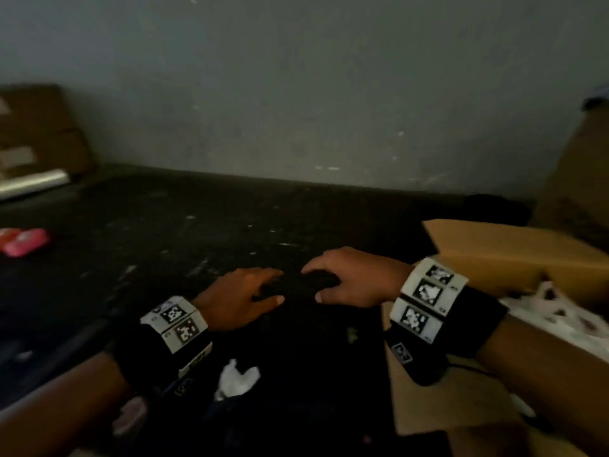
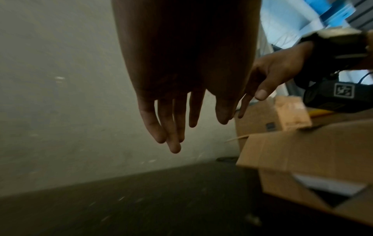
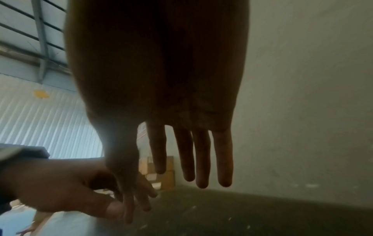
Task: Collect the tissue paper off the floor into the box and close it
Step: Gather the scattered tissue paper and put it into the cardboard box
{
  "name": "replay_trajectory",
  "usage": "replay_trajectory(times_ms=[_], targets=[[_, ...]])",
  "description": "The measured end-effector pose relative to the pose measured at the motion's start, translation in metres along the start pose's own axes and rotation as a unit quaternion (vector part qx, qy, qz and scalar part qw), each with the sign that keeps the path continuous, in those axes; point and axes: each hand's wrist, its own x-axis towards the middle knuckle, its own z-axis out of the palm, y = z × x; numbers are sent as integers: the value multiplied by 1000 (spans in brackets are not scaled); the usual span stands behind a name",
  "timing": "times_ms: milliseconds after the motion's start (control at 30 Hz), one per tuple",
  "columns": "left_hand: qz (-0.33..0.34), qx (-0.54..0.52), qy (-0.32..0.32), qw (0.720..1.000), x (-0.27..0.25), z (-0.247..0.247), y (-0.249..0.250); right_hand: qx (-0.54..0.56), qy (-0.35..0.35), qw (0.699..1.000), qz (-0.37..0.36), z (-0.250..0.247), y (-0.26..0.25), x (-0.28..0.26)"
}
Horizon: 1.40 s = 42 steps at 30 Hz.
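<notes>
Both hands hover side by side above the dark floor, palms down and holding nothing. My left hand (image 1: 250, 291) has straight fingers (image 2: 171, 127) that hang loose. My right hand (image 1: 342, 278) is just right of it, its fingers (image 3: 201, 156) also straight and spread. A crumpled white tissue (image 1: 237, 377) lies on the floor below my left wrist, nearer to me than either hand. The cardboard box (image 1: 514, 255) stands open at the right with white tissue paper (image 1: 557, 318) inside. Its flaps (image 2: 298, 150) are raised.
A grey wall (image 1: 296, 94) closes off the floor at the back. A pink packet (image 1: 26, 240) lies on the floor at far left. Cardboard (image 1: 39, 133) and a shiny roll (image 1: 33, 183) lean at the back left. More brown boxes (image 1: 580, 179) stand at the right.
</notes>
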Motion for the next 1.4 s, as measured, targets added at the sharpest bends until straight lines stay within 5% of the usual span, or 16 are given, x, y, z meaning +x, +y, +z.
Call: replay_trajectory(times_ms=[200,400,500,567,700,933,1133,1267,1400], targets=[[-142,26,-51,988,-84,44,-145,9,-97,995,-23,113,-49,124],[-178,94,-193,960,-92,92,-191,-37,-268,962,34,211,-47,154],[-171,122,-229,950,-82,116,-197,-71,-187,980,18,247,-45,143],[-154,133,-198,959,-76,127,-193,-92,-119,988,18,264,-42,136],[-122,115,-137,976,-60,134,-163,-96,-56,992,61,261,-29,111],[33,-20,-32,999,-16,72,-73,-2,118,990,78,127,3,23],[200,-113,109,967,27,22,59,-32,246,964,92,16,33,-92],[272,-94,143,947,64,28,160,-96,222,959,150,-22,86,-175],[304,-80,89,945,98,55,247,-88,158,957,229,-27,146,-241]])
